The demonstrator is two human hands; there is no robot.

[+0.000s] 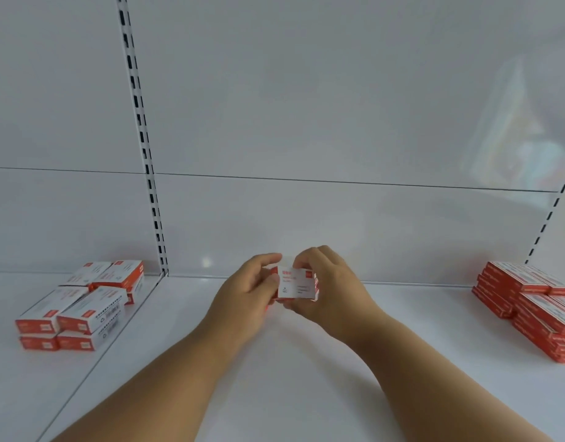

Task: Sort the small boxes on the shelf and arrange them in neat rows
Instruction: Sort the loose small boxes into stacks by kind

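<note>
Both hands meet over the middle of the white shelf (306, 362), holding a small white-and-red box (296, 283) between them. My left hand (249, 293) grips its left end with curled fingers and thumb. My right hand (330, 287) curls round its right end and underside. The box faces me with its white printed side, just above the shelf surface. More red edges show under it, so it may be a small stack; I cannot tell.
A loose pile of white-and-red boxes (83, 306) lies on the left shelf section beyond the seam. A stack of red boxes (530, 303) stands at the far right. A slotted upright (144, 138) runs up the white back panel.
</note>
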